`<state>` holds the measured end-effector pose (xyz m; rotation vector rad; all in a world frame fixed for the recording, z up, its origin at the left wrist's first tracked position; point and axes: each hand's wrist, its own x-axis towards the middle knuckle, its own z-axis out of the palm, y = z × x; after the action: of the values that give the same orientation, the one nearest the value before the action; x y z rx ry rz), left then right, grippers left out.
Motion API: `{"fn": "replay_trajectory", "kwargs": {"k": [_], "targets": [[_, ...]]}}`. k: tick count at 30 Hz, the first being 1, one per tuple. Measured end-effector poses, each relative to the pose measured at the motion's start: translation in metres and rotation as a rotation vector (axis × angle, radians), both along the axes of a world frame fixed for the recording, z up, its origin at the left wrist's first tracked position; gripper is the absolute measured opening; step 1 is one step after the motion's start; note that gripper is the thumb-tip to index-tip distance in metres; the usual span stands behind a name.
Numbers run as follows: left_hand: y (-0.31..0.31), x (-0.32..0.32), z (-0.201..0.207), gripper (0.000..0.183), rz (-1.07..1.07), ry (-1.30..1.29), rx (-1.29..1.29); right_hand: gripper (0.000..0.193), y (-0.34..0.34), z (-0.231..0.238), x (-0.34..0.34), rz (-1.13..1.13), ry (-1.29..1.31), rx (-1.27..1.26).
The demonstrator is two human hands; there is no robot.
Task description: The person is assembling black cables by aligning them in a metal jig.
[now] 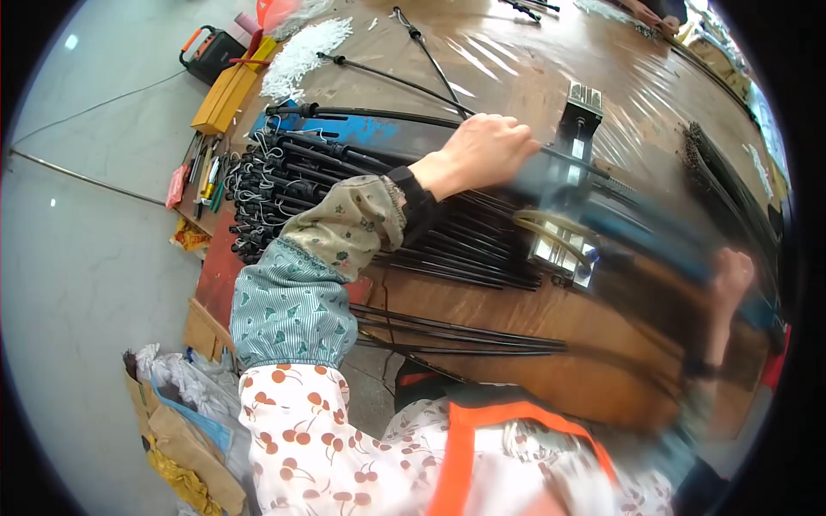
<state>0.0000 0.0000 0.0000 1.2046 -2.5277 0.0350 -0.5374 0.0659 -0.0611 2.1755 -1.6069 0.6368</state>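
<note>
My left hand (pixel 490 150) is closed around a long black rod (pixel 387 114) with a thicker collar near its left end. The rod runs past my fingers toward a metal fixture (pixel 568 232) on the table, which has pale plates and a curved yellowish tube. At the far right, my right hand (pixel 731 275) is smeared by motion but looks curled into a fist. A blurred blue shape (pixel 650 232) stretches from the fixture to it; what the hand grips cannot be made out. Below my left wrist lies a dense pile of black rods (pixel 447 249) with white cords at their left ends.
Several loose rods (pixel 465 337) lie along the near table edge, and a dark bundle (pixel 731 181) lies at the right. White small pieces (pixel 305 56) are heaped at the back left beside a yellow box (pixel 228 95). Hand tools (pixel 206 176) line the left edge. Another person's hands (pixel 650 15) show at the far side.
</note>
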Motion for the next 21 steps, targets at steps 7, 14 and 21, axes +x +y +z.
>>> {"fn": "replay_trajectory", "kwargs": {"k": [7, 14, 21], "targets": [[-0.020, -0.020, -0.012, 0.022, 0.026, 0.339, 0.029, 0.010, -0.028, 0.020, -0.004, 0.010, -0.014, -0.093], [-0.025, -0.011, -0.007, 0.023, 0.000, 0.227, 0.051, 0.017, -0.012, 0.024, -0.004, -0.032, 0.091, -0.112], [-0.025, -0.026, -0.006, 0.018, 0.051, 0.099, 0.040, 0.025, 0.040, 0.045, 0.110, 0.155, 0.044, -0.089]]}}
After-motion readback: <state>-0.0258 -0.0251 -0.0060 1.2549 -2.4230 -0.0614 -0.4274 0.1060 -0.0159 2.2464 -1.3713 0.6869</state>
